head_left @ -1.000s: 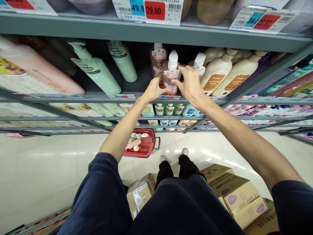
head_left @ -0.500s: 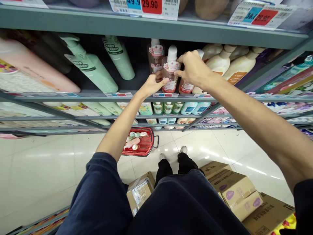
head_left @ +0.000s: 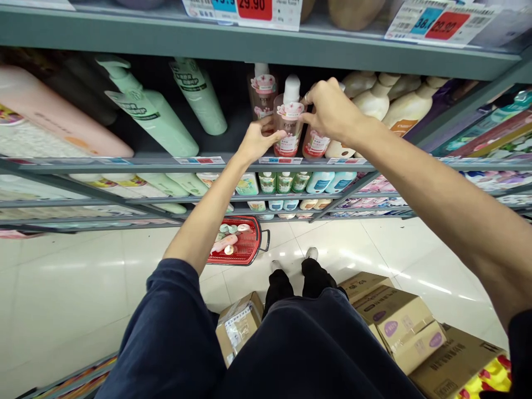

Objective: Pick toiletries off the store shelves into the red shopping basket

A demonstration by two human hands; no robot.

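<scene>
Three pink pump bottles with flower collars stand on a grey shelf [head_left: 233,164]. My left hand [head_left: 256,141] rests its fingers against the lower left side of the middle pink bottle [head_left: 287,119]. My right hand [head_left: 330,111] is curled over the top of the right pink bottle [head_left: 315,145], hiding its pump, with thumb and fingertip near the middle bottle's collar. The rear pink bottle [head_left: 261,91] stands untouched behind my left hand.
Green bottles [head_left: 152,111] lean at left, cream bottles [head_left: 409,105] at right. Price tags [head_left: 253,10] hang on the shelf above. A red basket [head_left: 254,244] with several small items sits on the tiled floor. Cardboard boxes [head_left: 399,324] stand by my feet.
My right hand has moved from the middle bottle's side up and right onto the top of the right pink bottle. My left hand stayed at the middle bottle. The view shifted slightly.
</scene>
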